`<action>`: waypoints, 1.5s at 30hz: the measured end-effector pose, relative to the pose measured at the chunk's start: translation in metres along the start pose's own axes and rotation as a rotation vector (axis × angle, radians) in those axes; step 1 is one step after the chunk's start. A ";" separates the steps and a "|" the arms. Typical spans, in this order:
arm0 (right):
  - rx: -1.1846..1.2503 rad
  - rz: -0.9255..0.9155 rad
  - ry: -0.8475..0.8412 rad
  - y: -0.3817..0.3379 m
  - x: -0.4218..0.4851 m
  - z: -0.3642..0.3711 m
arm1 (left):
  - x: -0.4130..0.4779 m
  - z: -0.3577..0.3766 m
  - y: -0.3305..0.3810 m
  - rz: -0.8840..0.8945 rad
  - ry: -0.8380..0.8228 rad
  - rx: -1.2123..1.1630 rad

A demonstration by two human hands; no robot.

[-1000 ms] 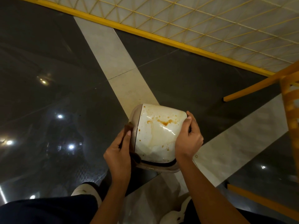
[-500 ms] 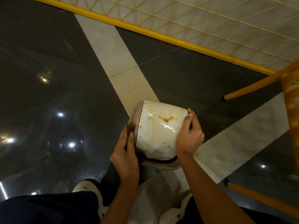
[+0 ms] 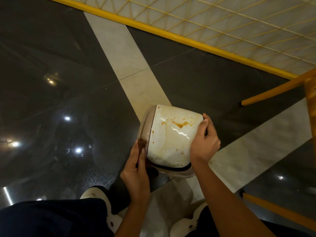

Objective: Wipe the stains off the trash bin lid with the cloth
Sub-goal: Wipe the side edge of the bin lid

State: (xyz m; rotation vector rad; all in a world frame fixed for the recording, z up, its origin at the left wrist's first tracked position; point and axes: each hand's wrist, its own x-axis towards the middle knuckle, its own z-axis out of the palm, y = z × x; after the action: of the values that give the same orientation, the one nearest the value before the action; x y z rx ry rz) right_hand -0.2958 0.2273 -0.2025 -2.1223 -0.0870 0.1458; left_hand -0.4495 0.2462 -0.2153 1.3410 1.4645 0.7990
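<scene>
Nearest: dark trousers [image 3: 51, 218] and pale shoes [image 3: 95, 195], on the floor below the work.

Left hand [image 3: 135, 175]: fingers [image 3: 139, 156] laid up the lid's left rim and closed on it. A brown wad [image 3: 142, 144] sits pinched at the fingertips. It is possibly the cloth, but I cannot confirm this.

Right hand [image 3: 204, 142]: fingers curled round the right edge, thumb on the top face. The grip looks firm.

Lid [image 3: 171, 142]: held in the air between both my hands, above my feet, face tilted up toward me. It is a rounded-square white dome, glossy and hard, with a dull grey rim and a dark band along the near edge.

Stains [image 3: 179, 124]: an orange-brown pool near the far edge, with specks and pale tide-marks across the face. Judged wet or greasy from the sheen.

Step in hand: steadying and presenting the lid; no wiping done. The next move calls for one hand to hold alone while the other brings cloth flat onto the far pool.

Beyond: polished dark floor [image 3: 51, 82] with pale stripes, then a yellow frame [image 3: 171, 34] with mesh.
</scene>
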 end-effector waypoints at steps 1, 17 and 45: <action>0.000 0.002 0.001 0.001 0.000 0.000 | 0.004 0.003 0.006 0.024 0.001 0.001; -0.001 -0.026 0.005 0.001 -0.001 0.000 | -0.017 0.022 0.009 -0.216 0.227 -0.198; 0.020 -0.026 0.016 0.003 -0.001 0.001 | 0.064 0.009 0.057 0.013 -0.189 0.046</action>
State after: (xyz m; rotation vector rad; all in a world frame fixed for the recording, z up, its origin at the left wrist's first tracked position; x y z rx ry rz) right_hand -0.2969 0.2263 -0.2053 -2.1013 -0.1027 0.1137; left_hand -0.4172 0.3176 -0.1797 1.4214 1.3339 0.6318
